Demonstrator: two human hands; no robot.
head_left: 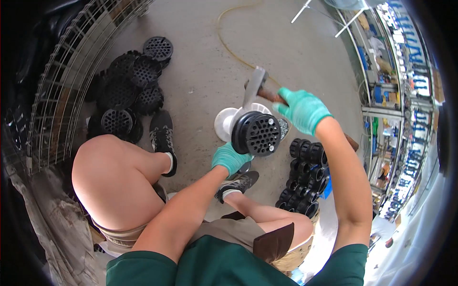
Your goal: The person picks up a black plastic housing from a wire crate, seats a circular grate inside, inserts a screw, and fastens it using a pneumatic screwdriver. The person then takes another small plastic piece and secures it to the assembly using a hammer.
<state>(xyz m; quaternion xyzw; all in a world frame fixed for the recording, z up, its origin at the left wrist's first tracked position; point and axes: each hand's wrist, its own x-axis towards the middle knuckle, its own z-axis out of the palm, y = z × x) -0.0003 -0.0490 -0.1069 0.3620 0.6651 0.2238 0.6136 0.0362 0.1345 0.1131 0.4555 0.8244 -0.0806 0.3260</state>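
Right hand [301, 109] clenched on hammer [254, 86], head raised above black perforated cap [256, 133]; left hand [230, 158] grips cap from below.

Head-worn fisheye, steeply downward, close above hands [267, 128]

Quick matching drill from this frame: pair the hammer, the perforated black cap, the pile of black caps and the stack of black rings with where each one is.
1 hammer
2 perforated black cap
3 pile of black caps
4 stack of black rings

a floor, beside the wire cage
b in the right hand
c floor, under the right forearm
d held by the left hand

Pairs: 1-b, 2-d, 3-a, 4-c
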